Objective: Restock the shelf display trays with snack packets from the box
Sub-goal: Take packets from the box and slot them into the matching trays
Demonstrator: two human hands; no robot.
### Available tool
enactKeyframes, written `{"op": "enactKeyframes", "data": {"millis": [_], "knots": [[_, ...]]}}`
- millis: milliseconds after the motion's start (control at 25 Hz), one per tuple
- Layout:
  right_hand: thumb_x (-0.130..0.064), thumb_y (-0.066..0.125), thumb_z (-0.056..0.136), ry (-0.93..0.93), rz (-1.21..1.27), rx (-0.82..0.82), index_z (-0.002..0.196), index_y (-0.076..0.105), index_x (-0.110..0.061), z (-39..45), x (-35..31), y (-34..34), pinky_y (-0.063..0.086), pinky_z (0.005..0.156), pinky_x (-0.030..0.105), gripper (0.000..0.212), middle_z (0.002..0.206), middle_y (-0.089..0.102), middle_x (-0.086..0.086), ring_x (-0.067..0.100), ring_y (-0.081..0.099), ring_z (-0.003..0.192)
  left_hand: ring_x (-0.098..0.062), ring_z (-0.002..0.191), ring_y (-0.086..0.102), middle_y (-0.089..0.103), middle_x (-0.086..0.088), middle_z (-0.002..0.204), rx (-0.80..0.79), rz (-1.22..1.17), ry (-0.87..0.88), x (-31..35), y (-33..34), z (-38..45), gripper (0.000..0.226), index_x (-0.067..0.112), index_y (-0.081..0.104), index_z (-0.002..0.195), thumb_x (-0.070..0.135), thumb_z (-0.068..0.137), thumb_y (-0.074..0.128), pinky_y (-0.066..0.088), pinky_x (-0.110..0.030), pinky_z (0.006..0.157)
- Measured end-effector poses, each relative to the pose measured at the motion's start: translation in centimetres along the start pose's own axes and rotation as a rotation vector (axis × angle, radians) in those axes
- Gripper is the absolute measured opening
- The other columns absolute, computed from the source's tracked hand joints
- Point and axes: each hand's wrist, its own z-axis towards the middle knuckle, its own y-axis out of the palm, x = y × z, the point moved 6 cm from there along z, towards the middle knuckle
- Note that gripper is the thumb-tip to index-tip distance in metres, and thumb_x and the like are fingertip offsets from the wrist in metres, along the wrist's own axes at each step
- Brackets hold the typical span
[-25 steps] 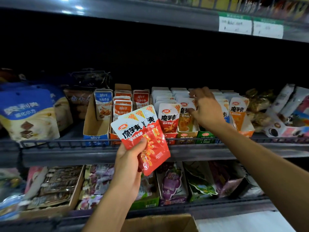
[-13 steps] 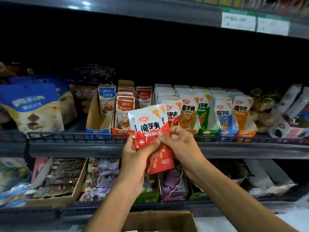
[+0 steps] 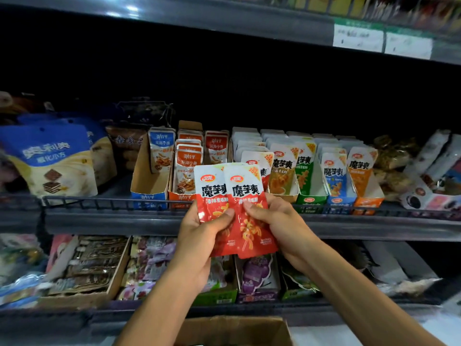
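Pinched between thumb and fingers, two red snack packets [image 3: 234,208] are being held fanned side by side: the left hand [image 3: 202,236] is clamped on the left-most packet and the right hand [image 3: 279,221] is clamped on the right one, which is overlapping the front of the other. Only the head view is given. The packets are being kept upright in front of the wire front rail of the middle shelf [image 3: 112,221], just before the red-packet tray [image 3: 257,166], whose front is largely being hidden by them. To the right along that rail, the olive, green, blue and orange trays [image 3: 334,181] are being shown well filled, rows of white packet tops running back into the dark. At the left, the blue-fronted tray [image 3: 149,181] is being left nearly empty, only one packet standing at its back. The cardboard box [image 3: 234,330] is being cut off by the bottom edge, its contents hidden. Restocking is judged to be well advanced but unfinished: both held packets are not yet placed, presumably destined for the red tray.
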Motion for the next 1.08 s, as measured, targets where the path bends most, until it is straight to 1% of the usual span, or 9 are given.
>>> {"op": "enactKeyframes", "data": {"millis": [120, 320, 520, 640, 720, 800, 880, 1000, 1080], "knots": [[-0.020, 0.064, 0.091, 0.050, -0.009, 0.060, 0.108, 0.065, -0.017, 0.3, -0.5, -1.4, 0.058, 0.080, 0.039, 0.017, 0.096, 0.075, 0.008, 0.023, 0.072, 0.081, -0.019, 0.089, 0.074, 0.078, 0.002, 0.094, 0.059, -0.019, -0.036, -0.2, -0.7, 0.1, 0.029, 0.023, 0.067, 0.110, 0.008, 0.085, 0.072, 0.055, -0.037, 0.075], [-0.013, 0.061, 0.093, -0.261, 0.067, 0.321, 0.104, 0.061, -0.018, 1.7, -4.8, -5.6, 0.056, 0.068, 0.028, 0.013, 0.090, 0.074, -0.003, 0.012, 0.071, 0.082, -0.017, 0.089, 0.073, 0.078, 0.004, 0.096, 0.178, -0.103, -0.002, 0.6, -2.3, 0.6, 0.028, 0.025, 0.068, 0.106, 0.004, 0.086, 0.070, 0.053, -0.033, 0.071], [-0.008, 0.067, 0.088, -0.367, -0.133, 0.264, 0.100, 0.057, -0.021, 3.9, -5.7, -5.3, 0.057, 0.082, 0.030, 0.020, 0.104, 0.069, 0.004, 0.021, 0.068, 0.100, -0.016, 0.093, 0.072, 0.077, 0.004, 0.099, 0.196, -0.115, -0.007, 0.5, -2.3, 0.7, 0.030, 0.025, 0.067, 0.108, 0.005, 0.086, 0.071, 0.051, -0.031, 0.069], [-0.008, 0.066, 0.088, -0.329, -0.375, 0.142, 0.104, 0.059, -0.028, 4.4, -4.4, -4.6, 0.055, 0.089, 0.026, 0.027, 0.103, 0.069, -0.002, 0.009, 0.068, 0.097, -0.015, 0.093, 0.071, 0.077, 0.005, 0.100, 0.181, -0.102, -0.003, 0.5, -2.0, 0.7, 0.030, 0.026, 0.067, 0.108, 0.007, 0.085, 0.072, 0.051, -0.031, 0.068], [-0.014, 0.067, 0.089, -0.329, -0.503, 0.136, 0.113, 0.057, -0.026, 4.4, -4.2, -4.4, 0.056, 0.084, 0.021, 0.029, 0.099, 0.069, -0.007, 0.003, 0.068, 0.089, -0.016, 0.095, 0.072, 0.077, 0.004, 0.101, 0.167, -0.095, -0.003, 0.5, -1.9, 0.8, 0.031, 0.026, 0.066, 0.110, 0.008, 0.086, 0.072, 0.052, -0.032, 0.069], [-0.020, 0.067, 0.089, -0.440, -0.582, 0.226, 0.105, 0.053, -0.030, 4.4, -4.8, -4.5, 0.051, 0.069, 0.016, 0.023, 0.085, 0.065, -0.013, 0.002, 0.065, 0.074, -0.017, 0.096, 0.072, 0.077, 0.004, 0.102, 0.155, -0.083, -0.006, 0.5, -1.8, 0.9, 0.031, 0.025, 0.066, 0.111, 0.009, 0.086, 0.072, 0.052, -0.033, 0.071], [-0.026, 0.068, 0.089, -0.524, -0.737, 0.339, 0.090, 0.053, -0.024, 4.7, -5.4, -4.4, 0.045, 0.062, 0.019, 0.016, 0.072, 0.057, -0.011, 0.004, 0.055, 0.064, -0.017, 0.096, 0.072, 0.077, 0.005, 0.100, 0.148, -0.074, -0.013, 0.3, -1.7, 1.0, 0.030, 0.026, 0.067, 0.110, 0.010, 0.085, 0.073, 0.052, -0.034, 0.072], [-0.036, 0.071, 0.085, -0.484, -0.989, 0.500, 0.088, 0.056, -0.017, 5.4, -5.0, -4.4, 0.053, 0.066, 0.032, 0.024, 0.079, 0.060, -0.005, 0.012, 0.058, 0.071, -0.016, 0.092, 0.074, 0.078, 0.005, 0.100, 0.128, -0.051, -0.013, 0.2, -1.4, 0.8, 0.031, 0.026, 0.067, 0.111, 0.011, 0.085, 0.074, 0.053, -0.034, 0.071], [-0.037, 0.072, 0.084, -0.491, -0.914, 0.633, 0.093, 0.055, -0.017, 4.2, -5.5, -4.7, 0.051, 0.067, 0.029, 0.028, 0.082, 0.058, -0.005, 0.008, 0.054, 0.072, -0.013, 0.086, 0.075, 0.078, 0.005, 0.097, 0.118, -0.036, -0.002, 0.2, -1.3, 0.6, 0.031, 0.027, 0.068, 0.108, 0.011, 0.083, 0.075, 0.054, -0.032, 0.068]]}}
